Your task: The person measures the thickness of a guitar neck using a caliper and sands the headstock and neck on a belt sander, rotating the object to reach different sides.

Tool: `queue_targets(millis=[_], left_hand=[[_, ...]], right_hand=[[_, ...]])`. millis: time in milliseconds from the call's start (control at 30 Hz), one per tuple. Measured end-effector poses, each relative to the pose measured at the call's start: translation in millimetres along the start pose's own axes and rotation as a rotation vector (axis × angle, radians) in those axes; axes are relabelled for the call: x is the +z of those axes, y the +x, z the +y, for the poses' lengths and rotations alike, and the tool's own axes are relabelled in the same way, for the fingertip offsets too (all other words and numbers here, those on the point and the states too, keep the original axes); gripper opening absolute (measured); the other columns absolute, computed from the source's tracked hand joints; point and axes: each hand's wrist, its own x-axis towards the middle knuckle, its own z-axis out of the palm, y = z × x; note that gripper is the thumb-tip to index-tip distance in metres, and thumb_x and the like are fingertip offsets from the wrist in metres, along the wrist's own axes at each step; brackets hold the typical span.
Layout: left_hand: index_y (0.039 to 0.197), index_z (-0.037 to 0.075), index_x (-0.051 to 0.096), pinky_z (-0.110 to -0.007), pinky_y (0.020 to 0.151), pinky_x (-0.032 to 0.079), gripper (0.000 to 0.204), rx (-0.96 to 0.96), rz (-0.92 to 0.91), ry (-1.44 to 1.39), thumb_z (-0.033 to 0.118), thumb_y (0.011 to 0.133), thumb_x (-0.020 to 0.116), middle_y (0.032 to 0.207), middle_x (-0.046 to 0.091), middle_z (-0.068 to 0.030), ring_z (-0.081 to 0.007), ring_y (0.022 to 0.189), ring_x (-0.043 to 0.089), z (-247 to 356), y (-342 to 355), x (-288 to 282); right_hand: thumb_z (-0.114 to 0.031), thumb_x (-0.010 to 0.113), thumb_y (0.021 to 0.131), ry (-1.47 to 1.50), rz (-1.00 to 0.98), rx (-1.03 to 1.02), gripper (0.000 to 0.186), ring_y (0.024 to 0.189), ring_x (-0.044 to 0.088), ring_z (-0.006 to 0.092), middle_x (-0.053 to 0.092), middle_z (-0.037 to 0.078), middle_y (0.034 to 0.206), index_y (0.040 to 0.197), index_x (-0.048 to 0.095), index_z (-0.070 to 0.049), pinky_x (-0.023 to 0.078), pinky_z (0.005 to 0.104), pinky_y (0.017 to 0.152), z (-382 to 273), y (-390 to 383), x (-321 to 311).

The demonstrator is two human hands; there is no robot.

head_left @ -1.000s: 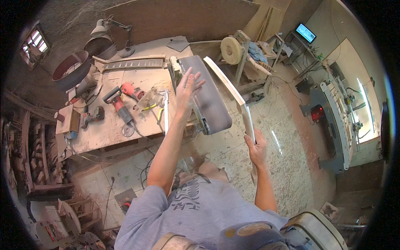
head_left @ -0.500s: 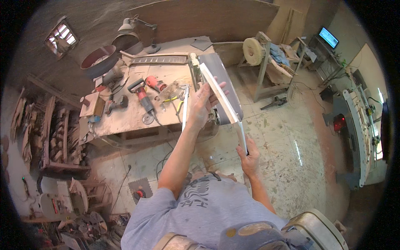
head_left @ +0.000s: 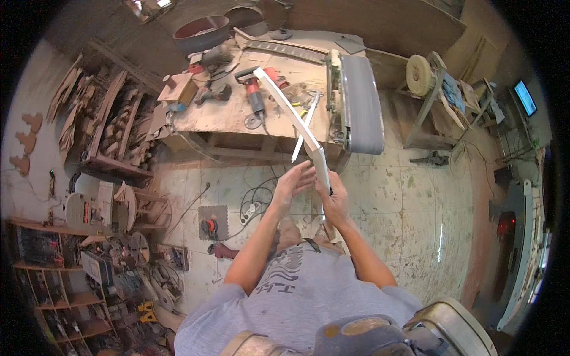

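Note:
My right hand [head_left: 334, 199] is closed around the lower part of a long, angled pale board [head_left: 285, 101], held upright in front of me with its upper end over the bench. Just left of it, my left hand [head_left: 291, 187] is open, its fingers stretched toward the board's side; whether they touch it I cannot tell. Beyond, a belt sander [head_left: 363, 107] with a grey belt stands at the bench's right end. On the dusty bench [head_left: 202, 121] lie a red angle grinder [head_left: 254, 95], a cordless drill [head_left: 214, 95] and a long metal caliper [head_left: 316, 104], partly behind the board.
Wood offcuts fill racks [head_left: 116, 118] at left, above cluttered shelves [head_left: 68, 302]. Cables [head_left: 252, 196] and a small orange-black tool [head_left: 209, 225] lie on the tiled floor. A wooden stand with a wheel [head_left: 418, 77], a monitor [head_left: 523, 96] and a large machine [head_left: 516, 249] are at the right.
The board has moved left, away from the sander, and down toward me. My left hand has dropped from beside the belt to beside my right hand. The view has shifted, showing more left-side shelving.

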Motion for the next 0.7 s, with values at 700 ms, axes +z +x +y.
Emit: queue_targets(millis=[700], left_hand=[[0.118,0.002,0.064,-0.037,0.077,0.052,0.046,0.221,0.381,0.681,0.038,0.093,0.076,0.091,0.07,-0.0091,-0.0188,0.082,0.064,48.9,-15.8,-143.5]], right_hand=[[-0.042,0.049,0.112,0.077,-0.187,0.071,0.05,0.107,0.065,0.0193,0.072,0.009,0.116,0.128,0.066,0.001,0.051,0.0349,0.096,41.2,152.4,156.3]])
